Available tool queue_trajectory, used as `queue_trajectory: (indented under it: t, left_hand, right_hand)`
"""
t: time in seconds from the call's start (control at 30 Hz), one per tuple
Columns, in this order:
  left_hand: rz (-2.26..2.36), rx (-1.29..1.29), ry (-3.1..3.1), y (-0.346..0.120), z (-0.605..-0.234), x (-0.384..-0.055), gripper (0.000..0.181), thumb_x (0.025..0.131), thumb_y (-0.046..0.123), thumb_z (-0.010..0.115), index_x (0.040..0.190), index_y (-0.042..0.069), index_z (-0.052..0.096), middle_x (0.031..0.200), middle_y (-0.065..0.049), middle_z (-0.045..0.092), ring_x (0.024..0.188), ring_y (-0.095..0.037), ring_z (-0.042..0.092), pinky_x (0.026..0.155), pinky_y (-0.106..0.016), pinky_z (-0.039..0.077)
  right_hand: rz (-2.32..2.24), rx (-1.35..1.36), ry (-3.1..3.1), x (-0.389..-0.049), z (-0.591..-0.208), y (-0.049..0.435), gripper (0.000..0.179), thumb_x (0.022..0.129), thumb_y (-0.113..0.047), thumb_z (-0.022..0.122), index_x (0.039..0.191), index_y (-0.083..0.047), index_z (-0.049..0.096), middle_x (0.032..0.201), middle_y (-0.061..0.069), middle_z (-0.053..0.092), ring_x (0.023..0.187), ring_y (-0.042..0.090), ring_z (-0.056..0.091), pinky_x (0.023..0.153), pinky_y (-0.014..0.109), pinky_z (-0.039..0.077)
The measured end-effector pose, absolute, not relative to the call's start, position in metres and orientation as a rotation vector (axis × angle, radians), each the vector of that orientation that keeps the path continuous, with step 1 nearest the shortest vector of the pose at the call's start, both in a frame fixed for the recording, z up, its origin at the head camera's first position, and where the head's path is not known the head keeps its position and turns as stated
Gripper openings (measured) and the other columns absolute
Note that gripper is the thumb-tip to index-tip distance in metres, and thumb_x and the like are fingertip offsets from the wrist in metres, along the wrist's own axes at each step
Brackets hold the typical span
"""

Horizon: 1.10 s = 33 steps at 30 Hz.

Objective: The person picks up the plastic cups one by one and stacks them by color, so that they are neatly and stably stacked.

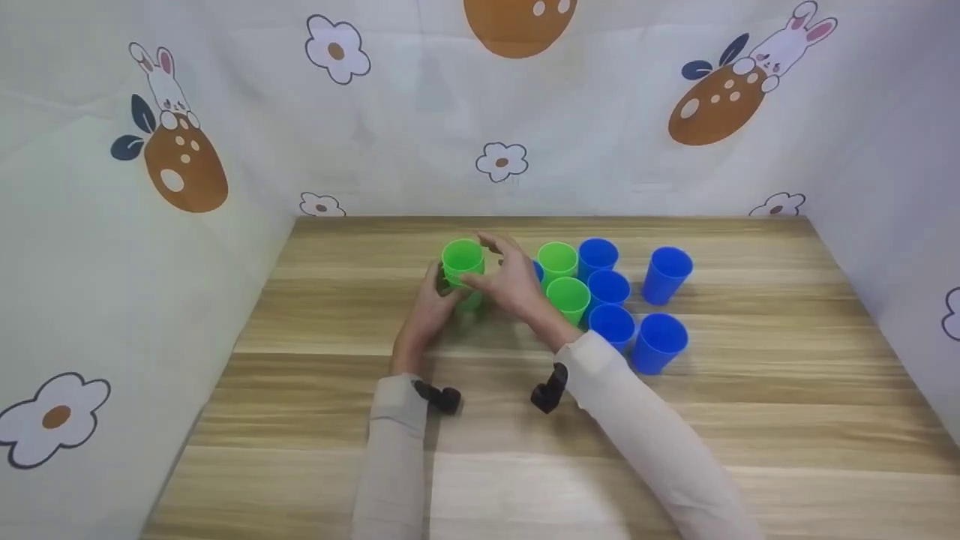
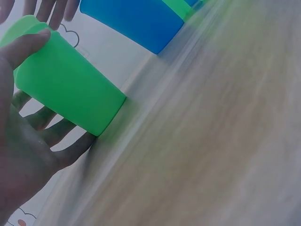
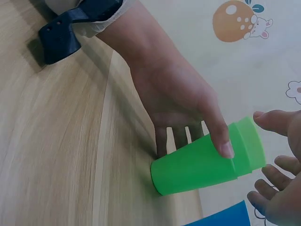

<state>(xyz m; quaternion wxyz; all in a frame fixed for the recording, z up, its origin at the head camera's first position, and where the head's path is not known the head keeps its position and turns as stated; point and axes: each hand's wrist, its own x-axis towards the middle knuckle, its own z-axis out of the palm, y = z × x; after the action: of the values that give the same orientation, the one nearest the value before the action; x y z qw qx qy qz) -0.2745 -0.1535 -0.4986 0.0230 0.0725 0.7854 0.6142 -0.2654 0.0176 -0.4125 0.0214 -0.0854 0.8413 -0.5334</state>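
Observation:
In the head view my left hand grips a stack of nested green cups from the left, thumb on the near side and fingers behind. Two rims show near the top of the stack, clearest in the right wrist view, and the cups stand upright with their base close to the table. My right hand is spread at the top rim from the right, thumb and fingers on either side of it, fingertips right at the edge. Behind the right hand, a blue cup is mostly hidden.
Right of my hands stand two green cups, one farther back and one nearer. Beside them runs a row of blue cups. Two more blue cups stand apart, at the back right and front right. Patterned cloth encloses the wooden table.

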Motion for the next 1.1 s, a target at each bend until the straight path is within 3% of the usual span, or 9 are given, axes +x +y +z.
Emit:
queue_trajectory:
  t: [0.33,0.57,0.9,1.1]
  left_hand:
    - [1.967,0.215,2.41,-0.151,-0.499,-0.275,0.075,0.093,0.036,0.071,0.152,0.012,0.033,0.152,-0.013,0.045,0.145,-0.029,0.041,0.124,-0.048,0.029]
    - [1.94,0.175,2.408,-0.152,-0.501,-0.276,0.077,0.091,0.037,0.072,0.152,0.013,0.032,0.152,-0.013,0.046,0.146,-0.031,0.04,0.124,-0.05,0.026]
    - [1.916,0.168,2.428,-0.152,-0.5,-0.275,0.073,0.092,0.036,0.07,0.151,0.014,0.033,0.152,-0.013,0.045,0.147,-0.031,0.037,0.125,-0.05,0.025]
    - [1.929,0.168,2.426,-0.151,-0.5,-0.275,0.073,0.092,0.035,0.07,0.151,0.014,0.034,0.152,-0.013,0.045,0.147,-0.031,0.037,0.125,-0.05,0.024]
  right_hand:
    - [-1.569,-0.322,2.576,-0.254,-0.398,0.045,0.074,0.083,-0.027,0.082,0.147,-0.014,0.048,0.149,0.009,0.052,0.143,0.027,0.044,0.118,0.045,0.04]
    - [-1.53,-0.436,2.514,-0.248,-0.392,0.076,0.081,0.082,-0.036,0.083,0.15,-0.015,0.044,0.152,0.007,0.048,0.143,0.025,0.043,0.117,0.042,0.041]
    - [-1.542,-0.536,2.483,-0.252,-0.394,0.12,0.073,0.087,-0.02,0.079,0.15,-0.009,0.042,0.149,0.014,0.051,0.139,0.032,0.048,0.113,0.051,0.043]
    - [-1.537,-0.561,2.454,-0.253,-0.4,0.145,0.073,0.088,-0.02,0.078,0.15,-0.011,0.042,0.15,0.014,0.05,0.14,0.031,0.047,0.116,0.052,0.04]
